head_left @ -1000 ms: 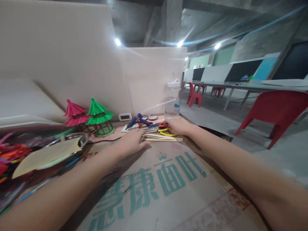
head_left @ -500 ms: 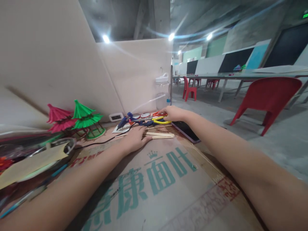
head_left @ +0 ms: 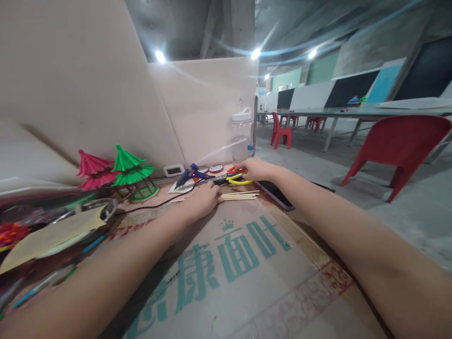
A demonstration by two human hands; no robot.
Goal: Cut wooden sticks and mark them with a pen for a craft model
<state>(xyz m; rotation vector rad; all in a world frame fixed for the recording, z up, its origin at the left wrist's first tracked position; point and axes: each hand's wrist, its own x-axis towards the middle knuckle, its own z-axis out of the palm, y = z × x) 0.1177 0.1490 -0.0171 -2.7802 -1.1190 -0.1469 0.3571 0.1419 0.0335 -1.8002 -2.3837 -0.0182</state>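
Note:
Near the far end of the cardboard (head_left: 240, 301), my left hand (head_left: 205, 202) lies low over thin wooden sticks (head_left: 242, 195), its fingers and thumb closed about them. Part of the sticks is hidden under the palm. My right hand (head_left: 257, 168) is bent down over an orange-handled tool (head_left: 232, 170), fingers closed at its handle. The working end of that tool is hard to make out. Right below it are yellow-handled pliers (head_left: 240, 180). A blue glue gun (head_left: 189, 175) with a small red light stands just beyond my left hand, its black cord running left.
Pink (head_left: 93, 167) and green (head_left: 130, 165) paper pagodas stand at the left, behind a metal bowl (head_left: 109, 207) topped with yellow paper. A phone (head_left: 277, 195) lies under my right forearm. A clear bottle (head_left: 242, 136), small clock (head_left: 173, 170) and round tins (head_left: 216, 168) line the back.
My left thumb has drawn in closer to the fingers over the sticks. My right hand stays at the orange handle, which shows more spread now. The view has shifted slightly.

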